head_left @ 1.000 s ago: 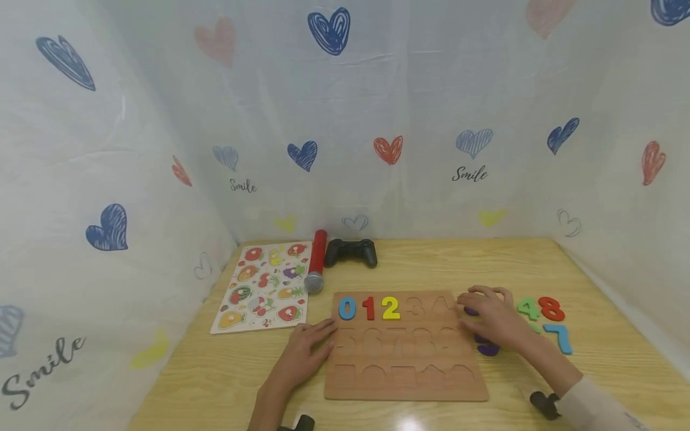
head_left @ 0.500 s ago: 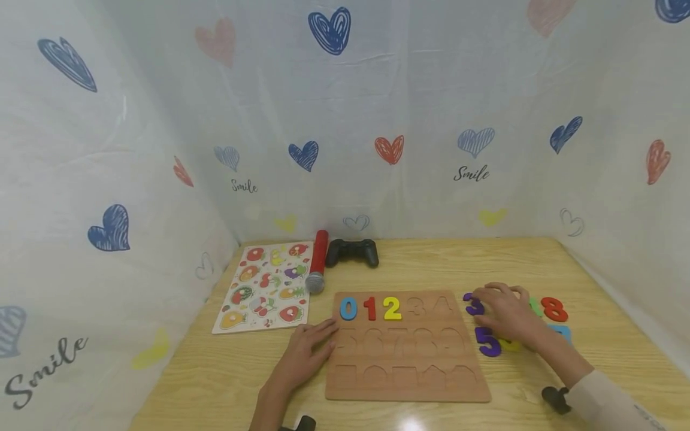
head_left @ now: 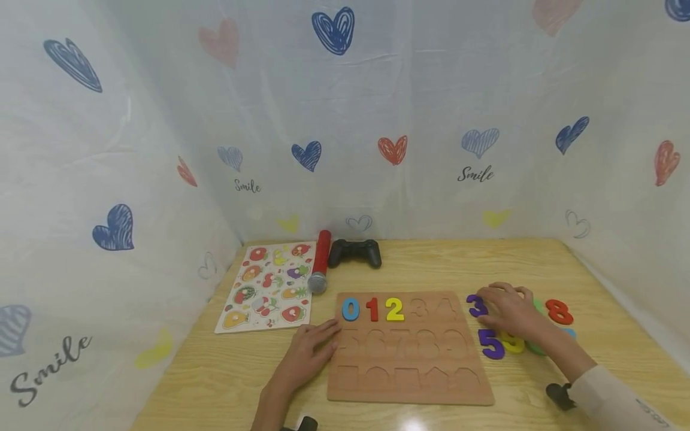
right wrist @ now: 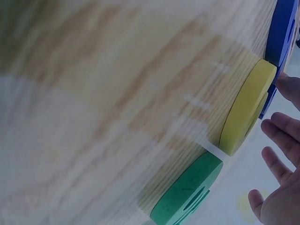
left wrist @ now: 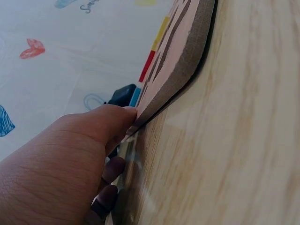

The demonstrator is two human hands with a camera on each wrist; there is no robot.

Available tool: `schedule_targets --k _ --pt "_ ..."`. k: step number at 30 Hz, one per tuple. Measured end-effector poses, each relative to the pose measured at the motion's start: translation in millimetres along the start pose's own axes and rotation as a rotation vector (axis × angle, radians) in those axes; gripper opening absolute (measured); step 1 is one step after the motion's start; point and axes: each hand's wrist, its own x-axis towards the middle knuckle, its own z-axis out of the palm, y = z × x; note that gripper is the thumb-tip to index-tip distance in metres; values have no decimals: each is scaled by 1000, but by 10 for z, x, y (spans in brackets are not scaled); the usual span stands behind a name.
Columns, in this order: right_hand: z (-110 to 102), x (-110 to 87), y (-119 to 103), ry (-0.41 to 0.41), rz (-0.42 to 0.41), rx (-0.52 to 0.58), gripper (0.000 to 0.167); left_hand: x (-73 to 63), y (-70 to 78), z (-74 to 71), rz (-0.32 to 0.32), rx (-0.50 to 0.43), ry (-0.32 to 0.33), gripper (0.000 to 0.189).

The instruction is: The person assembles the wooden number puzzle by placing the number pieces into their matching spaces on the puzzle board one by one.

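In the head view my left hand (head_left: pixel 309 353) rests on the table at the left edge of a wooden number board (head_left: pixel 409 383), touching it. The left wrist view shows the thumb (left wrist: pixel 110 122) against the board's edge. The board holds a blue 0 (head_left: pixel 350 309), a red 1 (head_left: pixel 372 309) and a yellow 2 (head_left: pixel 395 309); its other recesses are bare. My right hand (head_left: pixel 512 311) is spread over loose numbers, fingertips beside a purple 3 (head_left: pixel 477 305). A purple 5 (head_left: pixel 491 344) and a yellow 9 (head_left: pixel 512 343) lie below it. Green pieces are partly hidden.
A red 8 (head_left: pixel 559 312) lies right of my right hand, with a partly covered blue piece (head_left: pixel 568 333) below it. At the back left are a fruit puzzle board (head_left: pixel 253 305), a red microphone (head_left: pixel 321 254) and a black game controller (head_left: pixel 354 253). Printed curtains surround the table.
My right hand has drawn back to the right, uncovering the purple 3, the purple 5 and the yellow 9. My left hand stays at the board. The head view has shifted slightly.
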Motion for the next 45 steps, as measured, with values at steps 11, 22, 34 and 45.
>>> schedule_targets --k 11,22,34,45 --pt "-13 8 20 -7 -9 60 47 10 -14 9 10 18 0 36" --pt "-60 27 7 23 -18 32 45 24 -4 -9 0 10 -2 36" --pt "-103 34 -113 50 -33 13 44 10 -33 13 -27 7 -15 37" --pt "-81 47 -198 70 -70 -1 41 -3 -25 15 -20 -11 -9 36"
